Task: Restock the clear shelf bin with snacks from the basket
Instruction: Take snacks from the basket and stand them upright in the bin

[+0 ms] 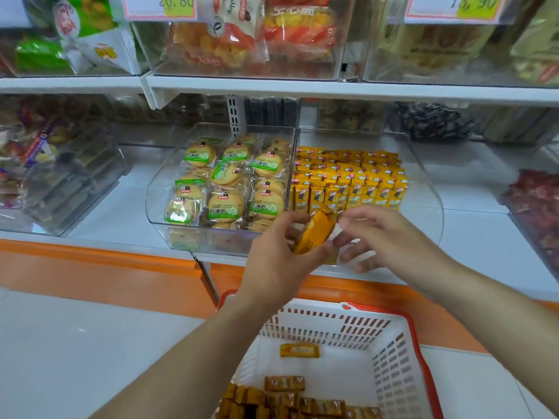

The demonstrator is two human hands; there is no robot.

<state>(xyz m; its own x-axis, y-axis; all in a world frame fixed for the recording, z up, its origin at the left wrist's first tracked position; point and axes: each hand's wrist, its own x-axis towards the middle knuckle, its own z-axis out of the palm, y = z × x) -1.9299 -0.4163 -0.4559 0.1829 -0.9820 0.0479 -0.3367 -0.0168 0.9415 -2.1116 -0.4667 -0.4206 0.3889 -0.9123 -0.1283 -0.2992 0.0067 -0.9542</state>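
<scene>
Snack packets (316, 234) in yellow wrappers sit bunched in the left hand (279, 261), fingers closed around the stack, just in front of the clear shelf bin (423, 164). At three o'clock from the stack, the right hand (390, 237) pinches the white end of a packet between thumb and fingertips. Behind the hands, at twelve o'clock, the bin holds rows of matching yellow packets (351, 179) standing upright. At nine o'clock from those rows, a neighbouring clear bin (157, 189) is filled with round biscuits in green-labelled wrappers (230, 182). At six o'clock, below both forearms, a white basket (393, 373) with a red rim holds more packets (284, 397) lying loose on its floor.
</scene>
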